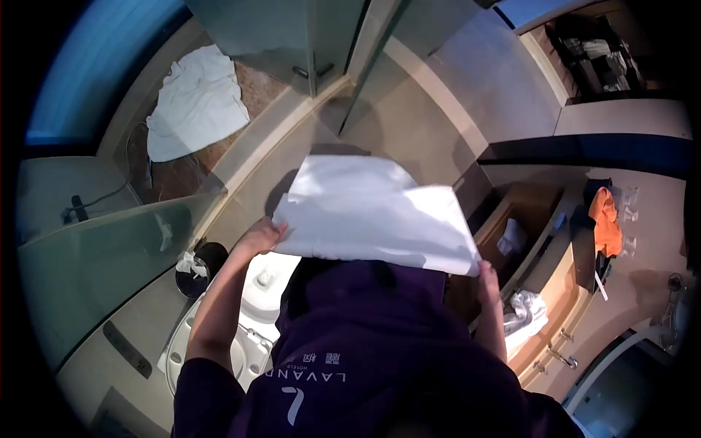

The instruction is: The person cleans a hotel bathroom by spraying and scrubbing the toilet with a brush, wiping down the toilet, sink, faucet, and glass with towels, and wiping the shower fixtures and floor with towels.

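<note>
A white towel (pixel 372 219), folded over in layers, is stretched between my two hands in front of my torso. My left hand (pixel 264 236) pinches its left edge, fingers closed on the cloth. At the lower right corner, my right hand (pixel 488 281) grips the towel, partly hidden by the cloth. The towel's lower edge lies close against the purple shirt I wear.
A toilet (pixel 252 343) stands at the lower left, near a black bin (pixel 201 270). Glass shower panels (pixel 117 263) enclose the upper left, where a white cloth (pixel 198 102) lies. On the right are a vanity counter (pixel 558 288) and an orange cloth (pixel 606 219).
</note>
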Available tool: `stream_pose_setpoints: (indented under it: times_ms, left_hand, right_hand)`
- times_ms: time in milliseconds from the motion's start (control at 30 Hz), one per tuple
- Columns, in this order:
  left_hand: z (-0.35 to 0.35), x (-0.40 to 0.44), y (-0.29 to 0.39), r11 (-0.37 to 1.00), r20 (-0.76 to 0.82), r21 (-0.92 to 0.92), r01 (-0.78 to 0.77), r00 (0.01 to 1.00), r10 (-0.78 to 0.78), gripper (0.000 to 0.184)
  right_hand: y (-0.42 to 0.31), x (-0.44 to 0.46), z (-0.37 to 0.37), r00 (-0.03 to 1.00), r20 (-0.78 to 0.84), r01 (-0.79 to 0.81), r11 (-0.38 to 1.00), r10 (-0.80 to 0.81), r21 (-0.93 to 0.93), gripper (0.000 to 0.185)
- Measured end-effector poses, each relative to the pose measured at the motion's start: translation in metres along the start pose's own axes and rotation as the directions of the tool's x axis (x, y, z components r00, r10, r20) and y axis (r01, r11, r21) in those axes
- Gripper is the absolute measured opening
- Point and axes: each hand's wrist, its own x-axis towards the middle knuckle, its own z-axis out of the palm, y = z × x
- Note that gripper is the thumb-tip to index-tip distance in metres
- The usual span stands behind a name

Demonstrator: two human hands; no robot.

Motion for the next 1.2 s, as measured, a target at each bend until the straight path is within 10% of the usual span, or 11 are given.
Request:
stream_pose_setpoints:
  times_ms: [100,233,367,467,533,600,633,833,967,1033,1200]
  left_hand:
    - [0.032,0.022,-0.023,0.945,0.124,-0.262,0.198,0.978,-0.17,0.068]
    - [-0.011,-0.023,0.008,0.631,0.208,-0.775,-0.019,0.936,0.284,0.077]
    - [-0.02,-0.014,0.02,0.617,-0.065,-0.706,-0.348,0.899,0.433,0.057]
    - [-0.049,-0.016,0.054,0.761,-0.105,-0.589,-0.274,0.959,0.264,0.046]
    - [-0.039,-0.002,0.041,0.818,-0.056,-0.487,-0.305,0.946,0.319,0.051]
    - [-0.028,0.008,0.018,0.823,-0.072,-0.268,-0.502,0.862,0.502,0.053]
    - [-0.031,0.0,0.023,0.83,-0.045,-0.069,-0.553,0.833,0.551,0.053]
    - [-0.022,-0.024,0.021,0.794,0.287,0.129,-0.593,0.789,0.543,0.057]
    - [-0.03,0.005,0.029,0.936,-0.232,-0.034,-0.35,0.914,0.333,0.037]
    - [-0.054,-0.004,0.046,0.834,-0.538,0.354,-0.424,0.637,0.552,0.031]
    - [-0.122,-0.008,0.069,0.762,-0.739,-0.176,-0.623,0.595,0.316,0.026]
  right_hand:
    - [0.028,-0.012,0.001,0.999,-0.038,0.003,0.994,-0.008,-0.113,0.028]
    - [-0.026,-0.042,0.011,0.982,-0.048,-0.177,0.979,0.183,0.097,0.029]
    - [-0.02,-0.037,0.006,1.0,-0.002,-0.011,0.859,0.013,0.512,0.024]
    - [-0.012,-0.045,0.005,0.97,-0.097,0.244,0.9,-0.224,0.361,0.02]
    - [0.002,-0.047,-0.006,0.64,0.055,0.582,0.437,-0.766,-0.686,0.018]
    - [-0.02,-0.079,0.006,0.961,-0.155,0.223,0.974,-0.227,-0.046,0.015]
    - [-0.012,-0.086,0.005,0.974,-0.063,0.223,0.972,-0.218,0.075,0.016]
    - [-0.003,-0.099,-0.004,0.952,0.241,0.228,0.964,-0.19,-0.14,0.025]
    - [-0.023,-0.086,-0.009,0.776,0.415,0.608,0.389,-0.476,-0.692,0.029]
    - [-0.054,-0.081,0.008,0.774,0.138,0.454,0.388,-0.618,-0.802,0.026]
    - [-0.154,-0.088,0.038,0.402,-0.055,0.602,0.309,-0.914,-0.737,0.018]
